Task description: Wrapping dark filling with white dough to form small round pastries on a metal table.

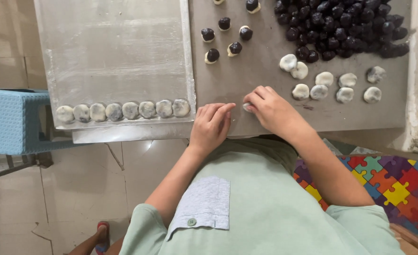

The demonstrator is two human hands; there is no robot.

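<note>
Small food-making spot, home or cottage kitchen, not industrial. Evidence: metal worktop (246,80) heaped with dark filling balls (346,23) and pale dough pieces (331,87); steel tray (114,52) holding row of finished dough balls (124,111); cracked tile floor (76,189); blue plastic stool (10,120); colourful puzzle-pattern mat (393,182).

Person's wearing a pale mint-green short-sleeve shirt (270,208), soft-looking fabric with a few loose folds across the chest. There's a grey speckled chest pocket (204,200) sewn on, with a flap closed by one small green button (192,221). Both forearms are bare below the sleeves, no rings or watch showing on the left hand (211,126) or right hand (271,109). A red sandal (103,236) is on one foot.
</note>
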